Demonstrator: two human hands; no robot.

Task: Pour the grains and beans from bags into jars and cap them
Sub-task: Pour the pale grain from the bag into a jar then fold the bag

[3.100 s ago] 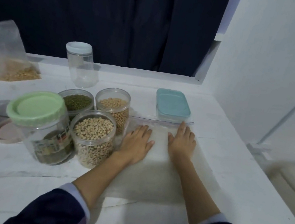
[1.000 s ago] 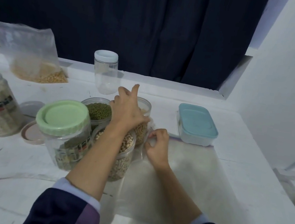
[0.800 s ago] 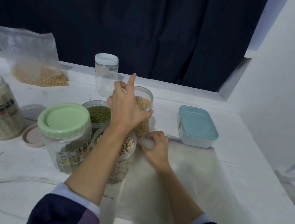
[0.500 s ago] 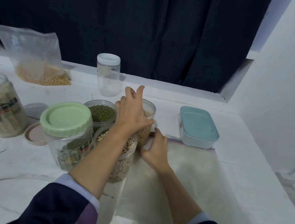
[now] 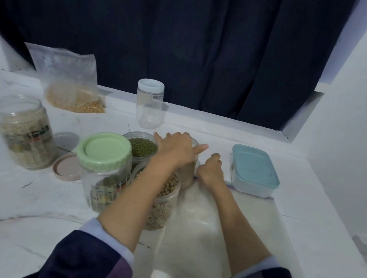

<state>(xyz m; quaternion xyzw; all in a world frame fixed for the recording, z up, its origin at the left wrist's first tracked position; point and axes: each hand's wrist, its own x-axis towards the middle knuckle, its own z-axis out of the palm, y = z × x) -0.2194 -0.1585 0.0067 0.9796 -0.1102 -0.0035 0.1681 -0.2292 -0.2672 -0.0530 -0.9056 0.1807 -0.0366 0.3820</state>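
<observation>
My left hand (image 5: 177, 150) grips the rim of an open jar of tan grains (image 5: 187, 174) from above, with its index finger pointing right. The hand hides most of this jar. Beside it stand an open jar of green beans (image 5: 141, 147) and an open jar of pale beans (image 5: 163, 203). My right hand (image 5: 210, 171) sits just right of the tan grain jar, fingers curled at the top left corner of a flat, empty clear bag (image 5: 232, 218). At the back left leans a bag (image 5: 73, 92) holding some yellow grains.
A jar with a green lid (image 5: 104, 155) stands front left of the group. Far left is a big open jar of grain (image 5: 23, 131), with a pink lid (image 5: 67, 167) and a clear lid (image 5: 67, 141) beside it. An empty white-capped jar (image 5: 148, 103) stands behind; a teal-lidded box (image 5: 254, 171) sits right.
My hands left the flattened bag. The left hand took the tan grain jar by its rim, lifted it briefly and brought it back down. The right hand moved to the bag's corner beside that jar.
</observation>
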